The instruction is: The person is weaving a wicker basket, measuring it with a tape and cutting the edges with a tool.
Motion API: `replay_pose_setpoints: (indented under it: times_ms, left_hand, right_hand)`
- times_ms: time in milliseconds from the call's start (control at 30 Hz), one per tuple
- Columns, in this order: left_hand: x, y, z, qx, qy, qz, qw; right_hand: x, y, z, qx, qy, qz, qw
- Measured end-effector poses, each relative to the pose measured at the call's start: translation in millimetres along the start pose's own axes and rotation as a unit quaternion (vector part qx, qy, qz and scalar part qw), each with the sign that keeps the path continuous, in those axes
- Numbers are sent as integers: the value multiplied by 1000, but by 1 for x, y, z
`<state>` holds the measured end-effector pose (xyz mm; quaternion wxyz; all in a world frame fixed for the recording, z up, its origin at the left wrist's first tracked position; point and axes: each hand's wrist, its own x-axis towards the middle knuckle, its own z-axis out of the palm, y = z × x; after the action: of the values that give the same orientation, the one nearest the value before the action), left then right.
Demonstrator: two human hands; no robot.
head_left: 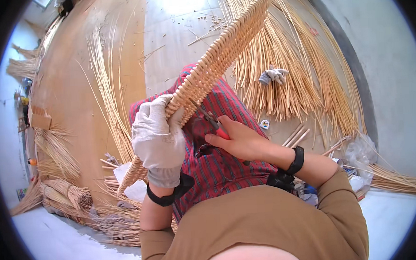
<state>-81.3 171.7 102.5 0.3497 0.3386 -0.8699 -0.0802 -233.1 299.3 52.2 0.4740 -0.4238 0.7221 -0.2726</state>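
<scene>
Counted: two hands — one gloved left hand (157, 135), one bare right hand (240, 140); one woven wicker panel (218, 59); one red-handled hand tool (221, 130); two black wristbands (297, 160); one cardboard box (39, 118) by left edge of floor (169, 54); pale rods (274, 98) — too many to count.

Wicker panel (219, 51) in gloved left fingers (159, 103)

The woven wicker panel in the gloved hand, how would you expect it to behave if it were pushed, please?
The woven wicker panel is probably fairly stiff, since it runs nearly straight well beyond the left hand. It looks likely to be light for its size, being thin wicker. Its ridged weave probably resists slipping.
</scene>
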Motion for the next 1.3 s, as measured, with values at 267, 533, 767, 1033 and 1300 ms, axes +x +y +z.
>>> replay_pose_setpoints:
  times_ms: [267, 533, 767, 1033, 1300]
  left_hand:
    - [-7, 4, 10, 36, -20, 22, 999]
    - [-6, -1, 11, 39, -20, 6, 999]
    - [1, -17, 7, 14, -17, -1, 1000]
    - [10, -31, 13, 3, -19, -17, 1000]
    - [24, -67, 24, -54, -38, -63, 996]
  right_hand:
    - [5, -6, -1, 38, -41, 49, 997]
    - [33, 34, 15, -126, 146, -137, 972]
    - [61, 48, 12, -162, 187, -206, 947]
    - [26, 17, -4, 197, -99, -63, 973]
    - [12, 50, 15, -37, -159, -133, 978]
